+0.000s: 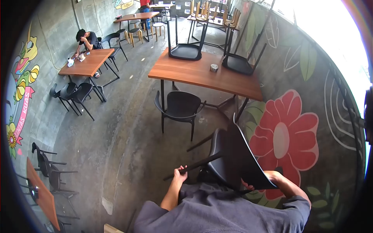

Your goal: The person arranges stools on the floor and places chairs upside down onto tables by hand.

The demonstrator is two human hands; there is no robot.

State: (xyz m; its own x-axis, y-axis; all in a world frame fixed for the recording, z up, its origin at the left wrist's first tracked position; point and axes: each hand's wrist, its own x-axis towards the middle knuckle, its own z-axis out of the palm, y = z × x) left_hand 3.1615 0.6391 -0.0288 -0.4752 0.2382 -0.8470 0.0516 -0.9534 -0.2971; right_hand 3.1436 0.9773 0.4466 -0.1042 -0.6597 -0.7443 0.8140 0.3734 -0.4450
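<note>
A black chair (248, 157) is tipped on its side in front of my body, its curved backrest toward the right wall and its legs pointing left. My left hand (180, 174) is closed around one of its legs. The fingers of my right hand (247, 185) curl at the chair's lower edge, partly hidden behind the backrest, and my right forearm reaches around it. Just beyond stands another black chair (179, 104) upright, at the near side of a wooden table (210, 75).
Two upturned chairs (186, 51) and a round metal tin (213, 67) rest on the wooden table. A painted wall (283, 136) rises close on my right. A person (88, 40) sits at a table (87, 64) at the far left. More chairs (54, 173) line the left.
</note>
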